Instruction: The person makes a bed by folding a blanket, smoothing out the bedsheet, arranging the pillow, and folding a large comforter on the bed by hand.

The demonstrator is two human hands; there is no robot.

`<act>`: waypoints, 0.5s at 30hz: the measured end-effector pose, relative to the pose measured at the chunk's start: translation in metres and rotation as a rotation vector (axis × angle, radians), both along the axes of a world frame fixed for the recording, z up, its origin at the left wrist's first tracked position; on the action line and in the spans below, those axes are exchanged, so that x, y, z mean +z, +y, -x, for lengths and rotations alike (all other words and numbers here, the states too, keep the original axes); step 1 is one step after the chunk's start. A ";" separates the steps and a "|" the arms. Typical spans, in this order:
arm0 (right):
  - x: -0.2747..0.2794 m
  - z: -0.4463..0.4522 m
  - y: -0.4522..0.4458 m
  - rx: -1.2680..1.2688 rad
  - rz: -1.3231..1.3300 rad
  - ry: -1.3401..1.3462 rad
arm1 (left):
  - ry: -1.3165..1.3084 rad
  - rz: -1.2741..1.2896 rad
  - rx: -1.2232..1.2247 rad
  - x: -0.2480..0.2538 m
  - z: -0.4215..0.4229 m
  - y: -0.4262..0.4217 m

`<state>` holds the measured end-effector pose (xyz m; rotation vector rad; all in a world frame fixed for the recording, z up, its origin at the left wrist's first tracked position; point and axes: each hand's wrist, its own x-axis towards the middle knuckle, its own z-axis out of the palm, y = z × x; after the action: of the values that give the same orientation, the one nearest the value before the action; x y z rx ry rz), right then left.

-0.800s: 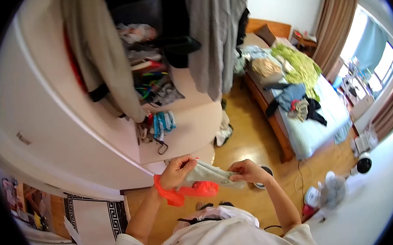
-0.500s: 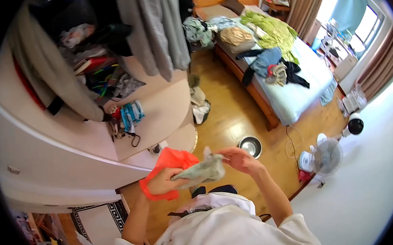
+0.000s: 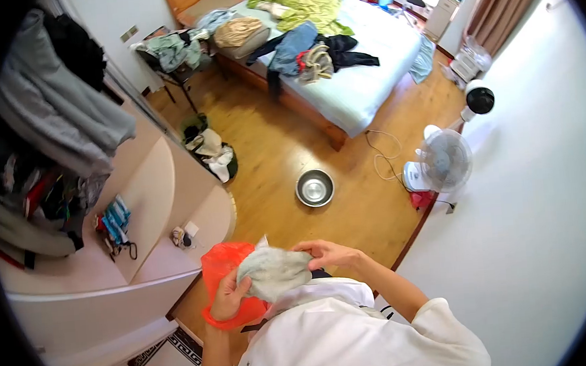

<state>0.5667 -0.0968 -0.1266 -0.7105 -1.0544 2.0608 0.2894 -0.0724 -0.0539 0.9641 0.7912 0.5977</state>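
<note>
A pale grey-green cloth (image 3: pixel 274 273) is spread between my two hands in front of my white shirt. My left hand (image 3: pixel 229 295) grips its left edge, thumb on top. A red plastic bag (image 3: pixel 218 264) hangs around my left wrist and behind that hand. At the cloth's right edge, my right hand (image 3: pixel 325 254) pinches the fabric between thumb and fingers.
A metal basin (image 3: pixel 315 188) sits on the wooden floor. Beyond it is a bed (image 3: pixel 374 82) with clothes and a green blanket. A fan (image 3: pixel 445 161) stands by the right wall. Shelves (image 3: pixel 145 193) with hanging clothes are at the left, near a clothes-filled bin (image 3: pixel 215 152).
The view has swung left, moving the shelves left and bringing the basin to the middle. My right hand has taken hold of the cloth's right edge, and the cloth is opened wider.
</note>
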 end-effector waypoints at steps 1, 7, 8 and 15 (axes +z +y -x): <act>-0.013 -0.017 -0.005 0.112 -0.021 -0.136 | -0.018 -0.009 -0.036 0.001 -0.014 0.001; -0.015 -0.101 -0.058 -0.436 0.173 0.419 | -0.271 0.157 -0.154 0.028 -0.107 0.014; 0.014 -0.104 -0.057 -0.573 0.283 0.454 | -0.313 0.198 -0.166 0.032 -0.122 0.016; -0.029 -0.144 -0.096 -0.759 0.153 0.397 | -0.324 0.331 -0.385 0.013 -0.190 0.041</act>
<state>0.7108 -0.1929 -0.1556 -0.6128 -0.3192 1.5229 0.4797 -0.0319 -0.0407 0.6670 0.3826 0.2640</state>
